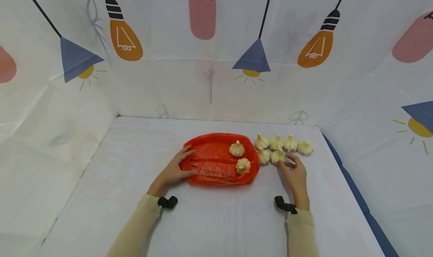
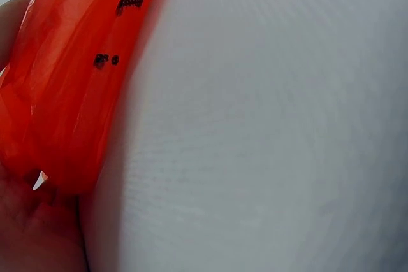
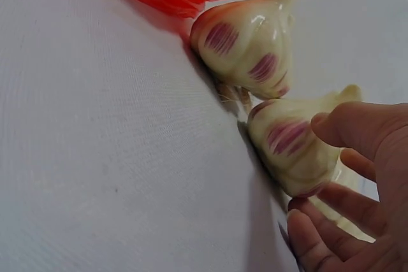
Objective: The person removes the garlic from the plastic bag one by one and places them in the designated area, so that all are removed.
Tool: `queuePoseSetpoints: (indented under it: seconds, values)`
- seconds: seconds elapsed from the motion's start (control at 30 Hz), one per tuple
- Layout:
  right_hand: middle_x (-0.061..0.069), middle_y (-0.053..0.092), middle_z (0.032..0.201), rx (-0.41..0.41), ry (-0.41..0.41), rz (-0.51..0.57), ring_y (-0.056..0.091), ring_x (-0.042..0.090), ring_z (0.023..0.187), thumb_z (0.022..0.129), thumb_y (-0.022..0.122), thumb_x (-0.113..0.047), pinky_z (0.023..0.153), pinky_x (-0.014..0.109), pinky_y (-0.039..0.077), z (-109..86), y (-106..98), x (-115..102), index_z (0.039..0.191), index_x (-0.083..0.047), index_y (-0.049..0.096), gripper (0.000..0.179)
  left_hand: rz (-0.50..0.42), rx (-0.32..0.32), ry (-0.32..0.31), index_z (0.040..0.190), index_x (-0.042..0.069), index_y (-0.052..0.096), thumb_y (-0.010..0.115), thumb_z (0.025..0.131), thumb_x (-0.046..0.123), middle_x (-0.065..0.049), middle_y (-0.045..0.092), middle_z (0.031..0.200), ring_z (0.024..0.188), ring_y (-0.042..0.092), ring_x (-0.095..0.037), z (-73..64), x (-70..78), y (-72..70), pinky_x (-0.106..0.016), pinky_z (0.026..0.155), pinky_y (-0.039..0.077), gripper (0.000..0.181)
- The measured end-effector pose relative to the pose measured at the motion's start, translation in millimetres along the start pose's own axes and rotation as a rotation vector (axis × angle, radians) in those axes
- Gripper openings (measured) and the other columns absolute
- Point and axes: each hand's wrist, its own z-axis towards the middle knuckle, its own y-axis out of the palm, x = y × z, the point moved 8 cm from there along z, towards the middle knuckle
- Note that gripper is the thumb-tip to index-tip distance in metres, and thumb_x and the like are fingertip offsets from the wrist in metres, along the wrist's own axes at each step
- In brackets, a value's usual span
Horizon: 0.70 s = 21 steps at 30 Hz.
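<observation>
A red plastic bag (image 1: 209, 151) with dark printing lies spread open on the table, with two garlic bulbs (image 1: 236, 148) on its right part. My left hand (image 1: 173, 170) grips the bag's left end, thumb in front and fingers behind. In the left wrist view the red plastic (image 2: 76, 81) fills the left side. To the right of the bag, several garlic bulbs (image 1: 276, 142) sit close together. My right hand (image 1: 295, 176) has thumb and fingers around the front-right bulb (image 1: 278, 157). Purple streaks mark this bulb (image 3: 290, 141) in the right wrist view; another bulb (image 3: 245, 39) touches it.
The white table (image 1: 216, 219) extends around the bag and bulbs. A white cloth wall (image 1: 162, 87) printed with lamps and bulbs stands behind and at both sides. Along the table's right edge runs a dark blue strip (image 1: 352, 189).
</observation>
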Motion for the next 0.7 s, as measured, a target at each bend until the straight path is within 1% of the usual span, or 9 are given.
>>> queuePoseSetpoints:
  seconds: [0.1, 0.17, 0.2, 0.3, 0.37, 0.43, 0.5, 0.6, 0.7]
  values:
    - [0.015, 0.061, 0.142, -0.007, -0.005, 0.005, 0.061, 0.004, 0.097, 0.095, 0.074, -0.024, 0.073, 0.003, 0.044, -0.2, -1.6, -1.3, 0.135, -0.007, 0.063, 0.045, 0.000, -0.003, -0.005, 0.156, 0.015, 0.045, 0.085, 0.084, 0.035, -0.004, 0.021, 0.172, 0.159, 0.013, -0.037, 0.2, -0.7, 0.1, -0.070, 0.122, 0.019, 0.084]
    - [0.014, 0.061, 0.142, -0.016, -0.007, 0.003, 0.061, 0.004, 0.097, 0.095, 0.074, -0.024, 0.073, 0.002, 0.044, 0.0, -2.0, -1.3, 0.136, -0.007, 0.062, 0.046, 0.004, -0.005, -0.011, 0.156, 0.016, 0.046, 0.085, 0.084, 0.034, -0.003, 0.021, 0.172, 0.160, 0.013, -0.035, 0.5, -1.5, 0.1, -0.069, 0.123, 0.018, 0.084]
    - [0.015, 0.061, 0.143, -0.022, -0.010, 0.003, 0.062, 0.006, 0.099, 0.096, 0.073, -0.024, 0.073, 0.002, 0.044, 0.2, -2.1, -1.3, 0.137, -0.006, 0.061, 0.046, 0.006, -0.007, -0.012, 0.156, 0.017, 0.046, 0.085, 0.084, 0.034, -0.002, 0.021, 0.172, 0.160, 0.013, -0.035, 0.6, -1.9, 0.1, -0.068, 0.123, 0.019, 0.084]
    - [0.016, 0.058, 0.145, -0.042, -0.018, 0.004, 0.065, 0.022, 0.110, 0.097, 0.071, -0.024, 0.074, 0.000, 0.043, 0.9, -2.6, -1.5, 0.140, -0.005, 0.058, 0.048, 0.008, -0.008, -0.012, 0.156, 0.016, 0.046, 0.085, 0.084, 0.035, -0.003, 0.021, 0.172, 0.159, 0.013, -0.036, 1.3, -2.2, 0.2, -0.069, 0.123, 0.018, 0.084]
    - [0.018, 0.057, 0.146, -0.041, -0.021, 0.013, 0.064, 0.033, 0.117, 0.098, 0.071, -0.025, 0.074, -0.001, 0.042, 1.6, -4.0, -2.0, 0.142, -0.004, 0.056, 0.051, 0.008, -0.009, -0.013, 0.156, 0.016, 0.045, 0.085, 0.084, 0.036, -0.004, 0.021, 0.172, 0.159, 0.013, -0.036, 1.5, -2.0, 0.3, -0.069, 0.123, 0.018, 0.084]
    - [0.020, 0.056, 0.146, -0.030, -0.030, 0.016, 0.062, 0.039, 0.122, 0.098, 0.070, -0.025, 0.076, 0.000, 0.040, 2.0, -6.4, -4.5, 0.144, -0.002, 0.053, 0.054, 0.007, -0.011, -0.014, 0.156, 0.016, 0.045, 0.085, 0.084, 0.036, -0.004, 0.021, 0.172, 0.159, 0.013, -0.037, 1.6, -1.5, 0.5, -0.069, 0.123, 0.018, 0.085]
    - [0.021, 0.056, 0.146, -0.010, -0.037, 0.014, 0.059, 0.040, 0.125, 0.098, 0.070, -0.025, 0.079, 0.004, 0.040, 2.1, -10.0, -9.1, 0.146, -0.003, 0.051, 0.056, 0.008, -0.014, -0.016, 0.157, 0.016, 0.045, 0.085, 0.084, 0.036, -0.004, 0.020, 0.172, 0.160, 0.012, -0.036, 1.5, -1.4, 0.7, -0.069, 0.123, 0.018, 0.085]
    - [0.022, 0.056, 0.146, 0.019, -0.063, 0.013, 0.057, 0.040, 0.128, 0.097, 0.070, -0.024, 0.083, 0.010, 0.040, 1.0, -16.2, -22.1, 0.149, -0.004, 0.048, 0.059, 0.004, -0.018, -0.020, 0.157, 0.017, 0.045, 0.085, 0.084, 0.036, -0.003, 0.020, 0.172, 0.160, 0.012, -0.036, 1.2, -1.6, 0.8, -0.069, 0.123, 0.018, 0.085]
    - [0.022, 0.056, 0.146, 0.025, -0.102, 0.012, 0.056, 0.040, 0.130, 0.097, 0.071, -0.021, 0.084, 0.010, 0.041, -0.1, -20.9, -39.2, 0.150, -0.005, 0.047, 0.061, 0.000, -0.020, -0.022, 0.157, 0.017, 0.045, 0.085, 0.084, 0.035, -0.002, 0.020, 0.172, 0.160, 0.011, -0.036, 1.0, -2.1, 0.4, -0.069, 0.123, 0.018, 0.085]
